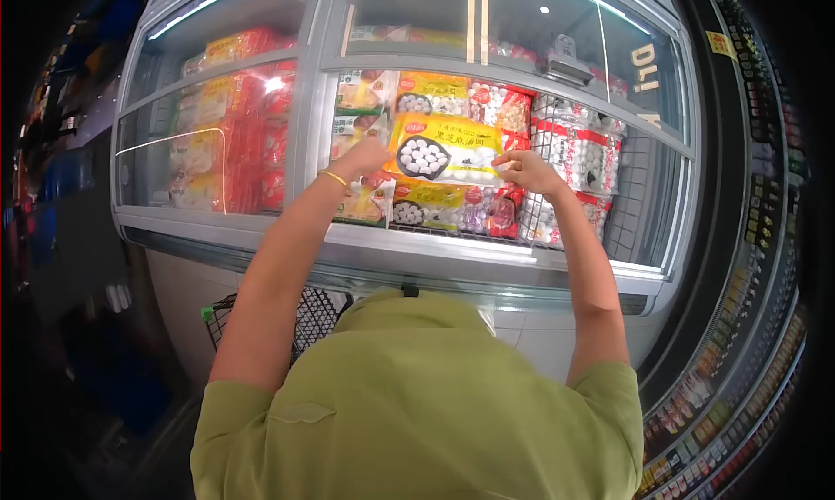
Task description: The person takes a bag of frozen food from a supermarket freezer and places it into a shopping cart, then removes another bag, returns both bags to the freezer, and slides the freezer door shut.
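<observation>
Both of my hands reach into a glass-topped freezer and grip a yellow bag of frozen rice balls (448, 149) by its two ends. The bag faces me, with white balls in a dark bowl printed on it. My left hand (364, 159), with a gold bracelet at the wrist, is closed on the bag's left end. At the right end, my right hand (531, 171) pinches the edge between thumb and fingers. Just below lies another yellow bag (426, 204), and a similar yellow bag (432, 94) shows above.
Red-and-white bags (574, 156) fill a wire basket on the right. Behind the left glass are stacked orange and red bags (222, 139). The freezer's metal front rail (417, 246) runs before me. A black mesh shopping basket (317, 316) is below, and stocked shelves (739, 326) line the right.
</observation>
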